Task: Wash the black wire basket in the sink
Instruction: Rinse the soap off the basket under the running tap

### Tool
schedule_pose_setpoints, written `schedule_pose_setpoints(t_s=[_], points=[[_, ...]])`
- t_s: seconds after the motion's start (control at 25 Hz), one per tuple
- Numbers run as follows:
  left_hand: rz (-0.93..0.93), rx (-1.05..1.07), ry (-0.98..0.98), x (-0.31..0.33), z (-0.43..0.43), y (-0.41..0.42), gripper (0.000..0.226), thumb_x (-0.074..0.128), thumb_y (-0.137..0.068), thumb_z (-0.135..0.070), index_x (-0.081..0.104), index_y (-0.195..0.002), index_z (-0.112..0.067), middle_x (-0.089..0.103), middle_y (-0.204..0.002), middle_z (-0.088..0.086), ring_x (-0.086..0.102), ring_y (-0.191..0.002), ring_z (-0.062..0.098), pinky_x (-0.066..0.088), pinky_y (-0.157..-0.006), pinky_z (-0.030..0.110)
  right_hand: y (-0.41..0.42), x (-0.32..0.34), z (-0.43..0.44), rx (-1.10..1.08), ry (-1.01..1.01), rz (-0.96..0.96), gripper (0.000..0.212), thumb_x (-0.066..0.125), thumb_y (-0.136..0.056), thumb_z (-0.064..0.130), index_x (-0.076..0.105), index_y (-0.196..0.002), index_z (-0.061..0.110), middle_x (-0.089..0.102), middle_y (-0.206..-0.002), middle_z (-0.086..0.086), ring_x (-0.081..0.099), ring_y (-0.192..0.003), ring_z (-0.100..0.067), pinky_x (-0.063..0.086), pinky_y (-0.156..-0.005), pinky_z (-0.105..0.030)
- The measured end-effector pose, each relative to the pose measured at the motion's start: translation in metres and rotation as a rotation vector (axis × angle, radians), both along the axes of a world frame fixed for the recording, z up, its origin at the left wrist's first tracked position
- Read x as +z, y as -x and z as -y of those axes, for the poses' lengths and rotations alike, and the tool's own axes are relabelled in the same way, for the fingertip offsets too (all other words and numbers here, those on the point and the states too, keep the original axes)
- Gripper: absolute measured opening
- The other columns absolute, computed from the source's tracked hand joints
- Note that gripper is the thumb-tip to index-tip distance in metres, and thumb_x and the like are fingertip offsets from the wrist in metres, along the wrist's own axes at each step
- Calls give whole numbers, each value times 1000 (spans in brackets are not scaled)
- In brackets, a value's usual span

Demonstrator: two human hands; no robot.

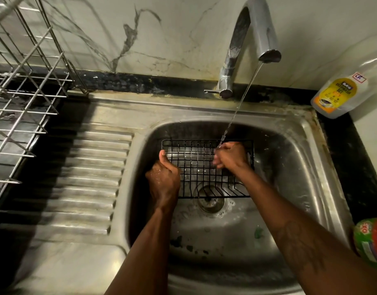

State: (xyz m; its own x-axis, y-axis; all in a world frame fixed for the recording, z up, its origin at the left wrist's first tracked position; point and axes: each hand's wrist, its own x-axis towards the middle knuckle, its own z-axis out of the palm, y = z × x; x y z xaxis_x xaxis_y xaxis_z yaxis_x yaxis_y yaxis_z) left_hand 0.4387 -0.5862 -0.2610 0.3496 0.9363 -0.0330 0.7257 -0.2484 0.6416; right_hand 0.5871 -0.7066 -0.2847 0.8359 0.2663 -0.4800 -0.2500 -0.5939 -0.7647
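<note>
The black wire basket (201, 167) is sitting inside the sink (289, 145), above the drain, its long axis running left to right. The left hand (163, 177) is gripping its left end, fingers curled, thumb up. The right hand (230, 155), blurred, is working on the right portion under the tap's stream (238, 105); its finger state cannot be determined.

Black wire basket (196, 165): a rectangular grid of thin black wires with low sides. It sits inside the steel sink (289, 158) bowl, its near edge over the drain and its broad grid facing you. Your left hand (163, 177) grips its left edge. Your right hand (230, 155), blurred, curls on its right part. The sink floor is wet, with foam by the drain.
</note>
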Motion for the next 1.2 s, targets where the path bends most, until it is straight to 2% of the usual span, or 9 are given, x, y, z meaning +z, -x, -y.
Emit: schedule_pose_setpoints(t_s=[0.08, 0.28, 0.36, 0.48, 0.6, 0.88, 0.96, 1.08, 1.2], points=[[15, -4, -27, -2, 0, 0, 65, 31, -109, -35, 72, -77, 4, 71, -79, 28, 69, -73, 44, 53, -64, 44, 1, -2, -4, -187, -129, 0, 16, 55, -95, 0, 66, -84, 5, 67, -67, -10, 65, -53, -21, 51, -44, -24], [28, -36, 13, -5, -3, -1, 69, 27, -109, -40, 73, -80, 4, 71, -84, 28, 68, -80, 45, 54, -70, 46, 23, -8, 32, 256, 71, -317, 14, 63, -95, 11, 74, -95, 2, 77, -83, -12, 76, -77, -23, 58, -67, -30], [60, -43, 8, -4, -3, -1, 68, 28, -109, -40, 73, -82, 4, 71, -86, 28, 68, -82, 46, 53, -73, 47, 17, -7, 35, 312, 47, -354, 14, 69, -92, 14, 75, -99, 4, 78, -88, -10, 75, -79, -21, 56, -64, -28], [130, -45, 42, -5, 0, -2, 63, 34, -108, -38, 73, -83, 4, 71, -86, 29, 68, -83, 47, 53, -71, 46, 11, -5, 23, 168, -126, -325, 15, 65, -94, 14, 74, -102, 5, 78, -94, -13, 72, -72, -21, 52, -56, -27], [215, -108, 58, -2, 8, -7, 59, 39, -107, -38, 72, -83, 3, 72, -82, 26, 71, -79, 40, 51, -61, 40, 0, -4, 11, -63, -421, -346, 21, 57, -96, 14, 71, -111, 10, 77, -102, -10, 75, -89, -19, 60, -72, -33], [205, -286, 26, -15, 21, -28, 53, 35, -106, -30, 68, -77, 0, 71, -79, 24, 67, -74, 42, 46, -63, 44, -5, -11, 25, -263, -643, -429, 22, 50, -99, 8, 65, -114, 3, 74, -105, -13, 72, -97, -23, 60, -88, -36], [212, -313, 57, -16, 23, -30, 53, 33, -108, -30, 64, -75, -2, 70, -79, 24, 66, -74, 40, 45, -65, 44, 14, -15, 18, -137, -557, -469, 21, 57, -97, 7, 67, -115, 4, 74, -108, -15, 72, -100, -26, 60, -87, -37], [228, -318, 102, -20, 25, -30, 53, 32, -108, -37, 52, -64, -14, 68, -74, 20, 63, -72, 37, 31, -62, 32, 38, -16, 14, 270, -211, -438, 22, 59, -95, -1, 73, -110, 7, 77, -100, -12, 74, -93, -25, 60, -83, -35], [237, -348, 93, -20, 26, -30, 56, 29, -107, -40, 57, -69, -10, 68, -77, 23, 63, -75, 39, 35, -64, 36, 21, -3, 10, 210, -288, -436, 20, 55, -99, 2, 70, -112, 4, 76, -102, -17, 75, -88, -27, 61, -78, -38]])
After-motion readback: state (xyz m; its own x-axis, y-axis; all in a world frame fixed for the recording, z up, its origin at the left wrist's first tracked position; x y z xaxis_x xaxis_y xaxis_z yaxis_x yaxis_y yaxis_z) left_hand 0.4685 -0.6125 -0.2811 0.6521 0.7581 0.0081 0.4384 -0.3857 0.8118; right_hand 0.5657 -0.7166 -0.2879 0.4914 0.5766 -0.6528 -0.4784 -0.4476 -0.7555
